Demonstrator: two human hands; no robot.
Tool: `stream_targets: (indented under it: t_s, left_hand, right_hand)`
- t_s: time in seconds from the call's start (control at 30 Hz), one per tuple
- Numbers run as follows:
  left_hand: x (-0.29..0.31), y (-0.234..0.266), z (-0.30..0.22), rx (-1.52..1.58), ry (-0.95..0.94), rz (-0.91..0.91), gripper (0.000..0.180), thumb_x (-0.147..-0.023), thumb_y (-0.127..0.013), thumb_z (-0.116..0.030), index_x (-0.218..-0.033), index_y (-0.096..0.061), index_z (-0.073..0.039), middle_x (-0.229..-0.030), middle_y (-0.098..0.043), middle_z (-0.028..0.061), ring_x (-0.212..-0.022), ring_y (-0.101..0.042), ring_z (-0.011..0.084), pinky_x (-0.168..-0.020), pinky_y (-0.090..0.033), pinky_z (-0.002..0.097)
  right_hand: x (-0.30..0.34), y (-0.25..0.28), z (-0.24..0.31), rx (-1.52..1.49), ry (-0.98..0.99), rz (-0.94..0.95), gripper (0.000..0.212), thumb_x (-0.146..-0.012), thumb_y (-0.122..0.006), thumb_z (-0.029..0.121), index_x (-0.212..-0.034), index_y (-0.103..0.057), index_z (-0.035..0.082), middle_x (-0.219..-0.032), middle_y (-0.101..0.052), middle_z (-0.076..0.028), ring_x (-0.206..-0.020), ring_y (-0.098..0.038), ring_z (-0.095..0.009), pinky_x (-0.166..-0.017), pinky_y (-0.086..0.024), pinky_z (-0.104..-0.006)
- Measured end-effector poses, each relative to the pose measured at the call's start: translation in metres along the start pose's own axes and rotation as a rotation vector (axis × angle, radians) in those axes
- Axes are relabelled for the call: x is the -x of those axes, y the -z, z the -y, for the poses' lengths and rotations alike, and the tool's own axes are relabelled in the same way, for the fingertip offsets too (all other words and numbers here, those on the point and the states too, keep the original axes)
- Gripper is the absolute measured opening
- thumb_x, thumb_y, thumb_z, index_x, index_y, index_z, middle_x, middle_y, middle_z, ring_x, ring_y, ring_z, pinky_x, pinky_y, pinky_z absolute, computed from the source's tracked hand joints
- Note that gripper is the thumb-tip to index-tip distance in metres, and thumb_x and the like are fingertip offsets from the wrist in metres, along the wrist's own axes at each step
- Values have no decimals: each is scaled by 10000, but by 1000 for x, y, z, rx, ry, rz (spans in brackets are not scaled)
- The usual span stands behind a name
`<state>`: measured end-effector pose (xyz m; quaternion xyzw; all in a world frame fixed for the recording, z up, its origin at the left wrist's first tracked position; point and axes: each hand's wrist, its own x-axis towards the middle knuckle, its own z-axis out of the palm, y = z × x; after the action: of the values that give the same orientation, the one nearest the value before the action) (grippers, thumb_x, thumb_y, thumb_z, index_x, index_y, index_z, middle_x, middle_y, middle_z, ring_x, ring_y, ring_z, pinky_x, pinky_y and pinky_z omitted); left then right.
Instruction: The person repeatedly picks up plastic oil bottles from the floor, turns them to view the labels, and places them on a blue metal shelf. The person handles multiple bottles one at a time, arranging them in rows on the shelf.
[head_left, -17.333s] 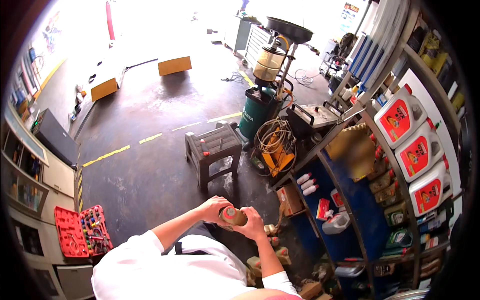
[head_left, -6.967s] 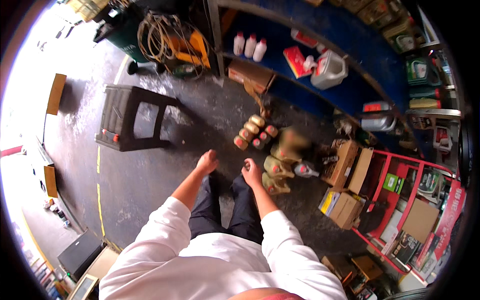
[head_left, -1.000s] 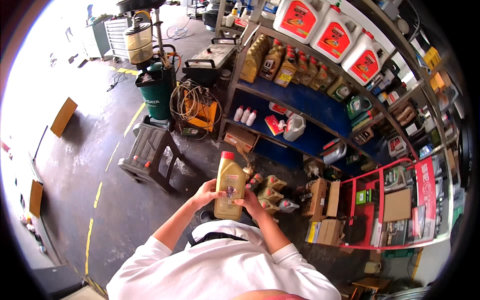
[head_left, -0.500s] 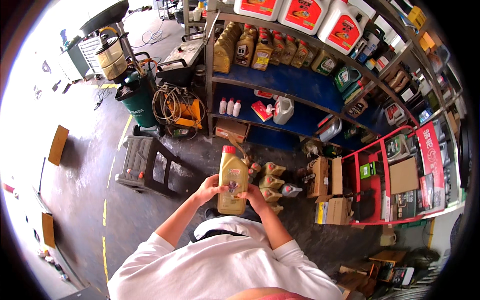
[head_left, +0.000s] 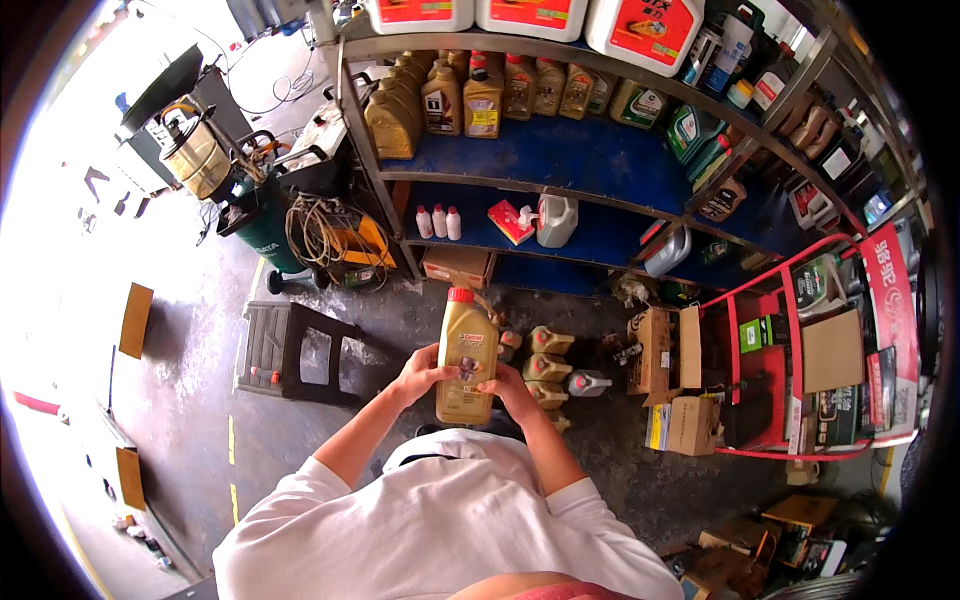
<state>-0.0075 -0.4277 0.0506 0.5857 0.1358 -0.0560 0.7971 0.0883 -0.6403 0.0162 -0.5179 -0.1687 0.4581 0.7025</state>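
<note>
Between my two hands, in front of my body, stands a gold motor oil bottle (head_left: 465, 350) with a red cap, held nearly upright. My left hand (head_left: 422, 375) grips its left side, thumb across the front label. On the lower right side my right hand (head_left: 508, 390) has hold of it, thumb also on the front. Both hands' other fingers are partly hidden behind the bottle. Beyond my right hand, several gold oil bottles (head_left: 546, 367) are grouped on the floor, with a grey bottle (head_left: 588, 383) beside them.
A metal shelf rack (head_left: 590, 170) with blue boards carries rows of bottles and big white jugs (head_left: 640, 35). Left of me is a dark plastic step stool (head_left: 285, 350). Cardboard boxes (head_left: 692, 425) and a red wire display stand (head_left: 735, 375) are at right. A green waste-oil drainer (head_left: 270, 235) stands far left.
The view has turned a little, so the rack and stool sit differently in the picture. The oil bottle and both hands keep nearly the same place and hold.
</note>
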Motion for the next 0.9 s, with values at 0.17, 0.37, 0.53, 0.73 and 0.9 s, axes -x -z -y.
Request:
stream_targets:
  t_s: [0.17,0.37,0.53,0.73,0.9]
  left_hand:
    - [-54,-19,-7,-35,32,-16,592,-805,-777,-210,-1290,-566,56,-1201,-665,105,-1087,-618,172,-1012,-466,336]
    - [-103,-49,-16,-78,1,-63,567,-809,-780,-227,-1252,-579,65,-1174,-671,111,-1073,-617,162,-992,-471,333]
    - [-128,-60,-28,-63,-5,-106,605,-806,-792,-281,-1253,-579,66,-1174,-666,119,-1073,-611,177,-986,-468,336]
    - [-154,-43,-28,-198,45,-116,630,-844,-768,-381,-1256,-587,61,-1149,-660,98,-1033,-609,165,-945,-484,333]
    - [-177,-25,-37,-213,106,-55,566,-858,-770,-360,-1221,-620,46,-1099,-679,86,-983,-626,156,-872,-509,331]
  right_hand:
    - [-17,50,24,-76,-34,33,517,-784,-675,191,-1268,-620,15,-1198,-662,-56,-1113,-608,-160,-1020,-444,-333]
    - [-40,114,36,-80,-24,116,542,-795,-673,216,-1290,-595,12,-1219,-655,-71,-1131,-607,-175,-1029,-444,-356]
    - [-60,137,52,-57,15,99,512,-823,-666,223,-1283,-602,10,-1197,-671,-71,-1124,-619,-183,-1023,-451,-359]
    - [-74,141,59,-88,-36,30,439,-852,-688,248,-1236,-660,36,-1128,-689,-28,-1043,-618,-130,-935,-473,-312]
    - [-90,147,57,-41,-7,-27,429,-865,-696,273,-1218,-663,30,-1124,-688,-35,-1014,-627,-129,-922,-482,-308]
